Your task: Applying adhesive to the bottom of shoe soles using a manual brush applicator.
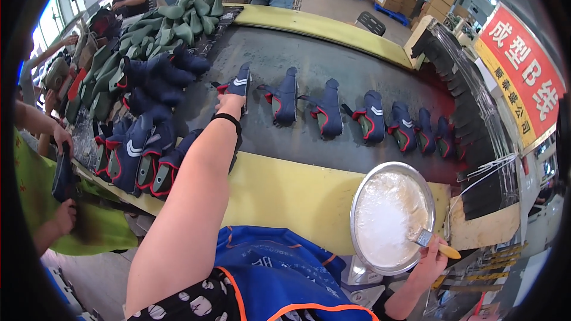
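My left hand (230,103) reaches out over the dark conveyor belt and is closed on a navy shoe upper (241,81) with white stripes and red trim. In my right hand (429,265) is a paintbrush (447,251) with a yellow handle. Its bristles rest in the white paste (380,217) at the right side of a round metal bowl (353,233). To the right of my left hand, several more navy shoe uppers (286,98) on green shoe lasts stand in a row along the belt.
Navy uppers (128,151) and green lasts (178,24) are heaped at left. A co-worker's hands (64,217) hold a dark upper at the left edge. Yellow boards (297,187) border the belt. Black strips (464,119) hang at its right end, beside a red sign (523,65).
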Demonstrator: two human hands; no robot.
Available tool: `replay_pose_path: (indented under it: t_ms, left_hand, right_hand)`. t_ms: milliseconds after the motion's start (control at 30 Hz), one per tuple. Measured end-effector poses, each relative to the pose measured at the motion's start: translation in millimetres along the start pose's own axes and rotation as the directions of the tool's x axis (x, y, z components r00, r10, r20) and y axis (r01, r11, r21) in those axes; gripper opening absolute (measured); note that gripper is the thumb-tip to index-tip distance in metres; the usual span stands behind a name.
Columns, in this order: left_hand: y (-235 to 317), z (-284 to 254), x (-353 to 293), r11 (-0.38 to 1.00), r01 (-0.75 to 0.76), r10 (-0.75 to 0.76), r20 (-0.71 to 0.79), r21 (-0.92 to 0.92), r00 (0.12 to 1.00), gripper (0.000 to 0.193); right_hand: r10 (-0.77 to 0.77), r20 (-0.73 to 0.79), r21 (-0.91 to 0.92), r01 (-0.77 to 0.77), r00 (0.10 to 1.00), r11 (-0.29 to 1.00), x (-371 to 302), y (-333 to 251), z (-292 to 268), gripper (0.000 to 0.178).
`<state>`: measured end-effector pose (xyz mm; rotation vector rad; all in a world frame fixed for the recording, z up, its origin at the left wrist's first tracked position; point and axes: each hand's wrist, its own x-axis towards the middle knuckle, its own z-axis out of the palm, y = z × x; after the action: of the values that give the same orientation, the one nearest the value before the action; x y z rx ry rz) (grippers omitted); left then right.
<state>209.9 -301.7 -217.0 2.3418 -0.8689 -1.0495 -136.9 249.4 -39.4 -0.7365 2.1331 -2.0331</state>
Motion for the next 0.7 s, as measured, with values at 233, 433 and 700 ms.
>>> replay_pose_path:
  t_ms: [233,433,700]
  left_hand:
    - [1,-44,-150,0.784,-0.273,0.565,0.459,-0.557,0.686,0.053]
    - [-165,-120,-286,0.159,-0.975,0.781,0.624,-0.153,0.030,0.054]
    - [-225,-176,-255,0.299,-0.917,0.935,0.112,0.264,0.337,0.040]
  right_hand:
    - [0.103,0.107,0.311,-0.132,0.989,0.941,6,15,9,0.029]
    - [0.078,0.079,0.292,-0.098,0.994,0.952,5,24,20,0.034]
    - [0.163,0.169,0.288,-0.207,0.972,0.935,21,20,23,0.042]
